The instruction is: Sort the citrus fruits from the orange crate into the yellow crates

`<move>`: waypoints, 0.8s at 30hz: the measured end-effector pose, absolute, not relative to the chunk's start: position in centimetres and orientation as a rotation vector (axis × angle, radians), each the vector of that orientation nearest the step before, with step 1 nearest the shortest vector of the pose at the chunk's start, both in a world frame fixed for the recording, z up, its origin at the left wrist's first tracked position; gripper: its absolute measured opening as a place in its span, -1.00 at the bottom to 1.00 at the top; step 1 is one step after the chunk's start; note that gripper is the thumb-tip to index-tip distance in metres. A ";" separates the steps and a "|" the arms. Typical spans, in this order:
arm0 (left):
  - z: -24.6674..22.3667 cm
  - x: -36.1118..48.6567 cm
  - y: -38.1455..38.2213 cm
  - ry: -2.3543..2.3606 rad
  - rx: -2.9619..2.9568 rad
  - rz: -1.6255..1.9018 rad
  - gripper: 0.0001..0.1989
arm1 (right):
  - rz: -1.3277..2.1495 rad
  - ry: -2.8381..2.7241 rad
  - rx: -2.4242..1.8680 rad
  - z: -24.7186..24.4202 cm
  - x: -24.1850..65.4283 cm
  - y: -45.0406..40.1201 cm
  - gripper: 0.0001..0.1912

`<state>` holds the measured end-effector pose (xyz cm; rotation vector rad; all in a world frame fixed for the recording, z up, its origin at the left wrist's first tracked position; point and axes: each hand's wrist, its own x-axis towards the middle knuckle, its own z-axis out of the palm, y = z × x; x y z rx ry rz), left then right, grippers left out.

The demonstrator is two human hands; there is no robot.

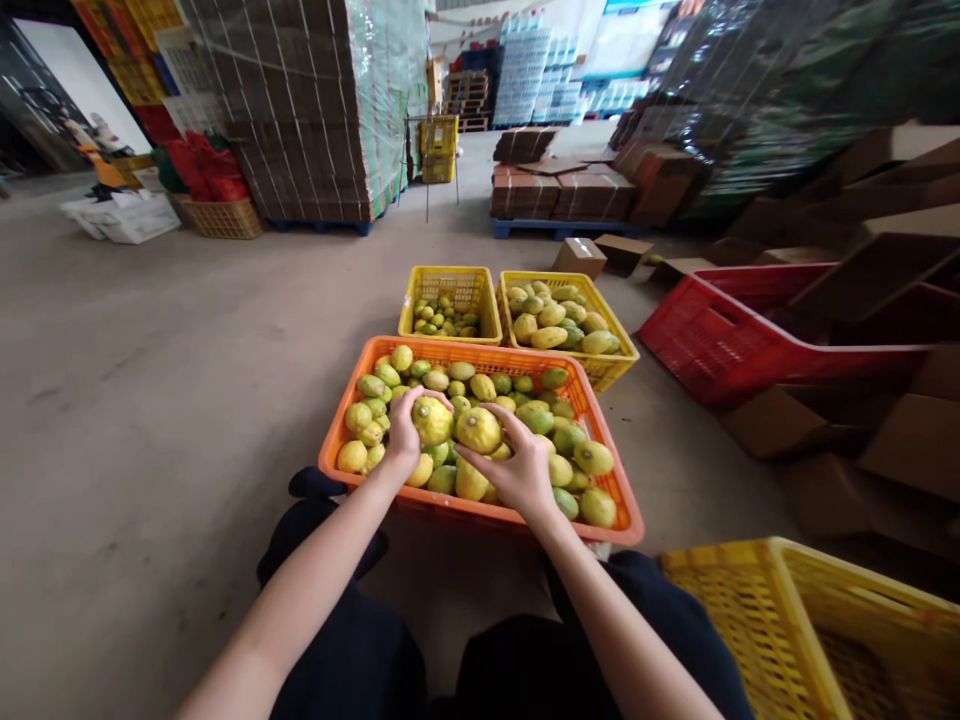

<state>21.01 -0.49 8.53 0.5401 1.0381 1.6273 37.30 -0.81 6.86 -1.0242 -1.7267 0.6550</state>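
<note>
My left hand [406,432] is curled around the side of a yellow-green papaya [433,421], its round end facing me. Just to the right, my right hand [517,462] grips a second papaya [478,430] between thumb and fingers. Both fruits are over the middle of a wide orange crate [480,512], close beside each other. Around and below them lie several more yellow and green papayas [592,457], heaped across the crate. My palms hide part of each held fruit.
Behind the orange crate stand two yellow crates: a left one [450,341] with small fruit and a right one [611,372] with larger papayas. A red crate [697,340] and cardboard boxes [795,420] crowd the right. Another yellow crate [731,600] is near my right leg.
</note>
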 end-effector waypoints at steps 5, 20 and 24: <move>7.6 20.7 -0.4 1.111 0.899 1.730 -0.68 | 0.601 -1.753 -0.993 6.2 37.0 -0.9 -0.44; 9.9 20.9 -0.2 0.831 0.017 1.321 -0.60 | 1.323 -1.056 -1.139 7.5 36.2 -1.1 -0.39; 10.2 21.1 -0.2 0.849 -0.072 1.273 -0.68 | 1.567 -0.665 -1.039 7.1 36.2 -0.2 -0.53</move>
